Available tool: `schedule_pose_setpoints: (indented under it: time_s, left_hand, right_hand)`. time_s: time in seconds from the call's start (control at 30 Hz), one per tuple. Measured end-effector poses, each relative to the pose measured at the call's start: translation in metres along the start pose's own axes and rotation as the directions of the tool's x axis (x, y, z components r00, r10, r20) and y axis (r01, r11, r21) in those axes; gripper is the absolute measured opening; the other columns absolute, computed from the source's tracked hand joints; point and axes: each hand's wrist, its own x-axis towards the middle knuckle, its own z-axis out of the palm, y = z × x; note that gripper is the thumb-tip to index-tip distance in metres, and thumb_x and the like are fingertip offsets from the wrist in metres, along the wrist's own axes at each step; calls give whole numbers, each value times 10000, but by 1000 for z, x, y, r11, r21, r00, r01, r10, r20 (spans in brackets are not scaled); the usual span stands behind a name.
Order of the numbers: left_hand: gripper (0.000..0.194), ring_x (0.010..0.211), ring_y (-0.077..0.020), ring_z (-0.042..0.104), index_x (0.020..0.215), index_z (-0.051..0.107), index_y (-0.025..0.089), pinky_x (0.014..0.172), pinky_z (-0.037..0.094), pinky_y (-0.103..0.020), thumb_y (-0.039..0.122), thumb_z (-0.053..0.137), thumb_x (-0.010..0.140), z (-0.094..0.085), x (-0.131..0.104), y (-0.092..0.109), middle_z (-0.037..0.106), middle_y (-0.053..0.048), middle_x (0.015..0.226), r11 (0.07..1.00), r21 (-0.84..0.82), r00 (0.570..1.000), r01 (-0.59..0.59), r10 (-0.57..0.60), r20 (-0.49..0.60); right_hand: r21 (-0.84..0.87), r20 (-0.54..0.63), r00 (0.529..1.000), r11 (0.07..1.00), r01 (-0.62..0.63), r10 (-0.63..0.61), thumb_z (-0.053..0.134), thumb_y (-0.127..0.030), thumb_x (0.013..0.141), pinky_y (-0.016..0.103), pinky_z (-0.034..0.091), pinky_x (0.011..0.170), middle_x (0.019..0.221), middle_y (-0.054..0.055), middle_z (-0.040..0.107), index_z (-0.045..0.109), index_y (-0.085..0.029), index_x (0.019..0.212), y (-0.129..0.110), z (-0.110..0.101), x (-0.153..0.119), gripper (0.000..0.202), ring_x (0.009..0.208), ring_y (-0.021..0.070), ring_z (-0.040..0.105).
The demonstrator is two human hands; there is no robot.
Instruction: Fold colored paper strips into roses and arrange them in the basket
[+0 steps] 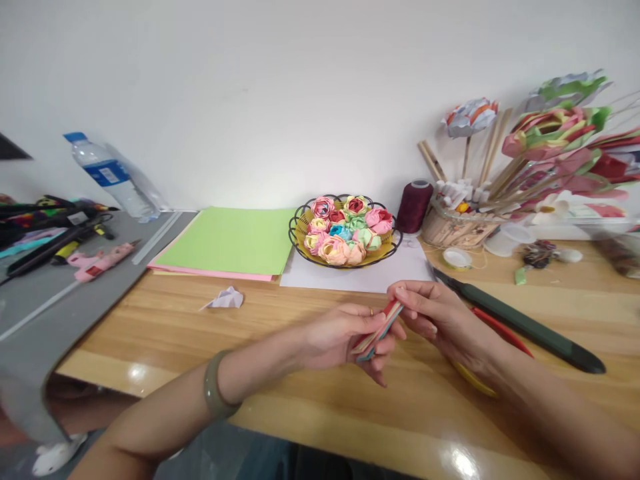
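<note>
A small stack of folded coloured paper (376, 335), with red, cream and blue layers at its edge, is held above the wooden table. My left hand (333, 337) grips its lower part, thumb on top and fingers behind. At the upper end, the thumb and fingertips of my right hand (447, 317) pinch the corner. Beyond the hands, a yellow basket with a dark looped rim (291, 233) holds several paper flowers (334, 250). Under my right forearm lie scissors with red and yellow handles (501, 330), partly hidden.
Green paper sheets (230, 240) lie on pink ones, near a crumpled scrap (227, 298). A long dark-green-handled tool (530, 323) lies right. Behind stand a maroon thread spool (415, 207) and a flower-filled container (457, 227). Left are a pink glue gun (103, 260) and a bottle (110, 175).
</note>
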Motion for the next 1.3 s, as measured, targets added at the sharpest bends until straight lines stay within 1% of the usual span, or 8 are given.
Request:
schedule_pose_setpoints:
  time_s: [0.1, 0.2, 0.33, 0.53, 0.83, 0.93, 1.1, 1.3]
  left_hand:
    - [173, 442, -49, 336, 867, 542, 128, 407, 343, -162, 299, 512, 853, 4, -4, 4, 356, 54, 568, 999, -29, 999, 32, -32, -5]
    - [177, 434, -41, 282, 882, 541, 130, 376, 252, -142, 293, 473, 877, 6, -6, 6, 326, 57, 573, 997, -63, 998, 52, -50, 28]
    - [218, 442, -42, 302, 914, 545, 127, 378, 287, -148, 331, 486, 870, 6, -6, 5, 362, 48, 598, 999, -39, 999, 9, -7, 45]
    - [254, 455, -49, 375, 924, 523, 137, 393, 396, -159, 378, 514, 846, 5, -3, 3, 390, 49, 602, 999, 34, 999, -28, 27, 37]
    - [307, 416, -40, 357, 872, 485, 150, 379, 375, -162, 452, 513, 826, 6, 1, 2, 384, 73, 560, 988, 145, 998, -52, 56, -24]
    - [370, 479, -66, 447, 881, 492, 146, 433, 411, -191, 504, 529, 796, 7, 1, 2, 453, 47, 587, 977, 210, 997, -43, 54, -47]
    - [422, 563, -83, 497, 800, 512, 130, 549, 463, -240, 548, 551, 759, 7, -1, 4, 490, 22, 613, 941, 336, 993, -28, 66, -102]
    - [316, 497, -67, 370, 726, 464, 147, 447, 458, -199, 426, 604, 774, 5, -3, 5, 351, 58, 542, 999, 40, 995, -24, 20, 102]
  right_hand:
    - [24, 31, 1000, 1000, 3, -4, 756, -444, 603, 195, 172, 400, 465, -53, 482, 633, -145, 717, 1, -1, 0, 343, 386, 15, 308]
    - [-49, 36, 999, 998, 28, -26, 757, -436, 603, 197, 169, 385, 493, -29, 537, 627, -145, 735, 1, 0, 0, 345, 392, 26, 330]
    - [-118, 29, 998, 991, 56, -53, 716, -419, 668, 199, 186, 397, 440, -37, 511, 619, -140, 718, 1, 0, 0, 299, 400, 38, 344]
    - [-111, -52, 996, 992, 60, -66, 738, -450, 615, 208, 193, 409, 411, -60, 460, 639, -143, 759, 1, 1, -1, 354, 393, 49, 335]
    - [-89, -162, 985, 995, 42, -56, 754, -445, 584, 228, 219, 419, 400, -61, 437, 652, -159, 744, 2, 7, -2, 343, 399, 63, 324]
    - [-62, -178, 983, 998, 25, -36, 757, -446, 579, 221, 200, 412, 381, -73, 400, 645, -158, 715, 3, 8, -2, 337, 385, 52, 289]
    - [-46, -158, 987, 999, 27, -34, 781, -415, 557, 206, 176, 404, 428, -68, 423, 626, -151, 635, 3, 8, -2, 316, 384, 25, 262]
    - [31, 59, 995, 996, 79, -81, 788, -438, 540, 208, 223, 397, 542, -43, 516, 678, -185, 891, 0, -1, -3, 446, 417, 42, 320]
